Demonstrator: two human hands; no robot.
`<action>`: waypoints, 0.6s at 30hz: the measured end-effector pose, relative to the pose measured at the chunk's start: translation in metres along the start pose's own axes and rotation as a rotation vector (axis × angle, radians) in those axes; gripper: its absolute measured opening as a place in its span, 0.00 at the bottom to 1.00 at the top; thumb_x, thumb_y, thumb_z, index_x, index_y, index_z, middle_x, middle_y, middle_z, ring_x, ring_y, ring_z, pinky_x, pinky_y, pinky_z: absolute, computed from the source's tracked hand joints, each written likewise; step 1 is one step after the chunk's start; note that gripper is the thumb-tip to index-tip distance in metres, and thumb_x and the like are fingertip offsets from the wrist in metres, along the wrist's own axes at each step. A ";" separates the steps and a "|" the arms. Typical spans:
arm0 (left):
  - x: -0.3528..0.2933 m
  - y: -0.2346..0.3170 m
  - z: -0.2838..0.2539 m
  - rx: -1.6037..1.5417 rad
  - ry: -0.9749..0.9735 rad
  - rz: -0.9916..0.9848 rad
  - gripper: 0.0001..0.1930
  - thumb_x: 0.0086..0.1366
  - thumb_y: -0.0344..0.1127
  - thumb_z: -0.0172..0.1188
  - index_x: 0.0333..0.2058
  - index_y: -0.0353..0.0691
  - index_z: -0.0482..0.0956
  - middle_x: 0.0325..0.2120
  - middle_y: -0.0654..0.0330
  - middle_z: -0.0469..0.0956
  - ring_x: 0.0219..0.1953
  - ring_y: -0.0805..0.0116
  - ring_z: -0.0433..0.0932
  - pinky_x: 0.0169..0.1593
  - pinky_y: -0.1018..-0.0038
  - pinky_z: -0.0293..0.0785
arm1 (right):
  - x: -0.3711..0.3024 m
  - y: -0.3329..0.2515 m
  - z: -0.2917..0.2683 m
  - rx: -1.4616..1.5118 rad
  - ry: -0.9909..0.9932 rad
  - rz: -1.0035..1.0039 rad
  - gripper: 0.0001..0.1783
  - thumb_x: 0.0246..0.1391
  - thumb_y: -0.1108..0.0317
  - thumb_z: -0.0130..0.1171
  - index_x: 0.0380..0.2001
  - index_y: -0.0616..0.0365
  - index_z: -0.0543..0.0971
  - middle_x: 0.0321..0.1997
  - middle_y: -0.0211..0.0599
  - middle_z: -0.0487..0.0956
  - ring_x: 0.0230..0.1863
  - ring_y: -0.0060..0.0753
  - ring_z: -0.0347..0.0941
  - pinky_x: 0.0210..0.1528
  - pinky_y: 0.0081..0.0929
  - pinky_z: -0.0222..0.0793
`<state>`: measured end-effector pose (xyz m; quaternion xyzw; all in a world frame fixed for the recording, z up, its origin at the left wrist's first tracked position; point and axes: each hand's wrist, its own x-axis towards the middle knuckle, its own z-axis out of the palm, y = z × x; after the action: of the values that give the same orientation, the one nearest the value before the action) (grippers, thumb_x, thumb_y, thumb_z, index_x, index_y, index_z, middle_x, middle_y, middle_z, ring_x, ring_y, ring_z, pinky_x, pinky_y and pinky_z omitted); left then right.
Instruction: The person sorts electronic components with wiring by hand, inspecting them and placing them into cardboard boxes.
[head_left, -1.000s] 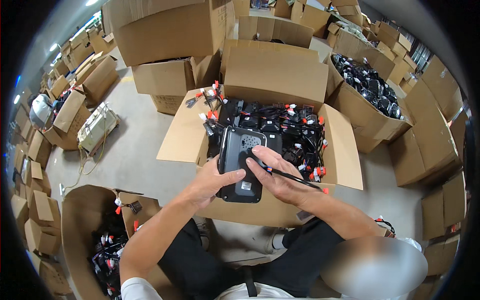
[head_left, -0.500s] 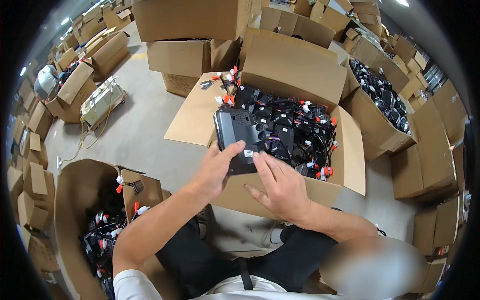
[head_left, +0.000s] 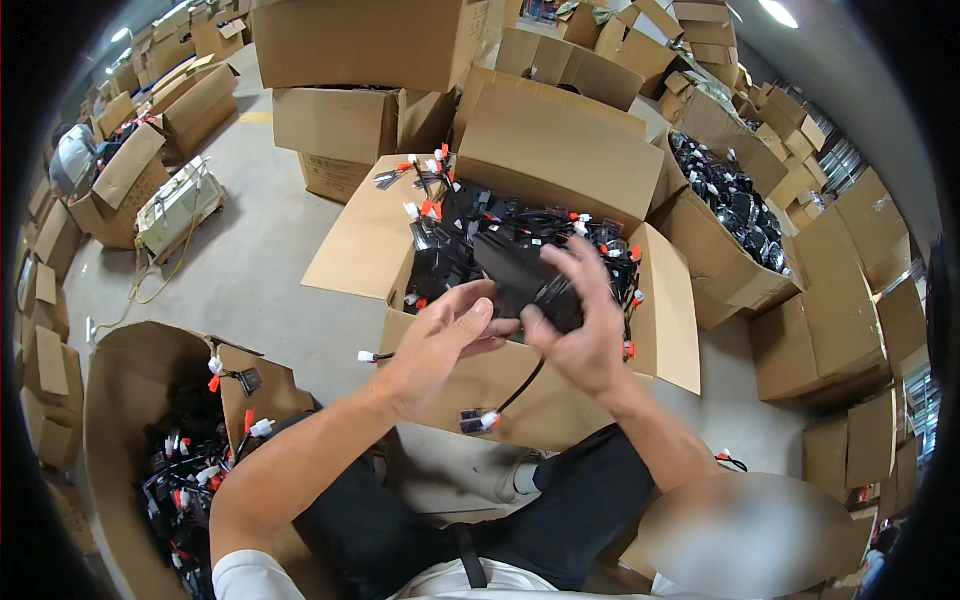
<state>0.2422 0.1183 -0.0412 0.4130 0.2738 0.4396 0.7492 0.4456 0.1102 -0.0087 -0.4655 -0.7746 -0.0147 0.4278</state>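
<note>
A dark, flat-sided black plastic unit (head_left: 510, 280) is tilted above the front of an open carton, slightly blurred. My right hand (head_left: 590, 335) grips it by the right side, thumb at the lower edge and fingers around the far edge. Close against the unit's lower left corner, my left hand (head_left: 435, 345) has its fingers apart and does not clasp it. A black cable (head_left: 523, 385) hangs below the unit and ends in a dark connector (head_left: 476, 420) with white and red parts. Under my hands, the carton (head_left: 665, 310) holds many black wired units (head_left: 460, 215).
At lower left stands a tall carton (head_left: 120, 400) with wired black parts inside. Another carton (head_left: 710, 255) of black parts sits at right. Stacked boxes (head_left: 340, 120) rise behind. A pale machine (head_left: 180, 210) with a yellowish cord lies on the floor at left.
The unit has turned from its labelled, perforated face to a plain dark side. My right hand has taken hold, my left has loosened, and the cable now hangs down.
</note>
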 end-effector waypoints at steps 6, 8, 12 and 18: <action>0.040 0.009 -0.041 0.478 0.223 0.097 0.26 0.74 0.50 0.54 0.60 0.35 0.70 0.51 0.56 0.78 0.47 0.69 0.79 0.50 0.69 0.77 | -0.002 0.061 0.019 0.885 0.068 0.711 0.44 0.56 0.70 0.64 0.69 0.73 0.53 0.51 0.47 0.79 0.47 0.25 0.76 0.51 0.22 0.75; 0.043 0.007 -0.043 0.261 0.305 -0.123 0.27 0.74 0.56 0.50 0.58 0.39 0.72 0.47 0.59 0.80 0.43 0.69 0.80 0.48 0.67 0.78 | -0.006 0.062 0.019 0.959 0.055 0.736 0.41 0.57 0.70 0.63 0.68 0.72 0.56 0.52 0.47 0.78 0.48 0.25 0.76 0.52 0.23 0.75; 0.042 -0.004 -0.030 0.074 0.184 -0.275 0.27 0.73 0.58 0.52 0.56 0.41 0.69 0.47 0.62 0.76 0.47 0.70 0.78 0.52 0.62 0.79 | -0.004 0.050 0.022 1.159 0.009 0.772 0.31 0.60 0.71 0.58 0.65 0.70 0.63 0.56 0.43 0.76 0.51 0.27 0.75 0.56 0.26 0.73; 0.047 -0.019 -0.039 0.005 0.149 -0.134 0.24 0.73 0.52 0.57 0.57 0.41 0.68 0.47 0.61 0.75 0.43 0.72 0.77 0.46 0.66 0.79 | -0.005 0.066 0.028 1.066 -0.036 0.815 0.27 0.65 0.59 0.55 0.63 0.62 0.67 0.61 0.44 0.73 0.59 0.32 0.70 0.63 0.34 0.68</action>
<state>0.2422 0.1696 -0.0798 0.3616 0.3567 0.4174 0.7535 0.4768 0.1556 -0.0551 -0.4459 -0.4454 0.5404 0.5575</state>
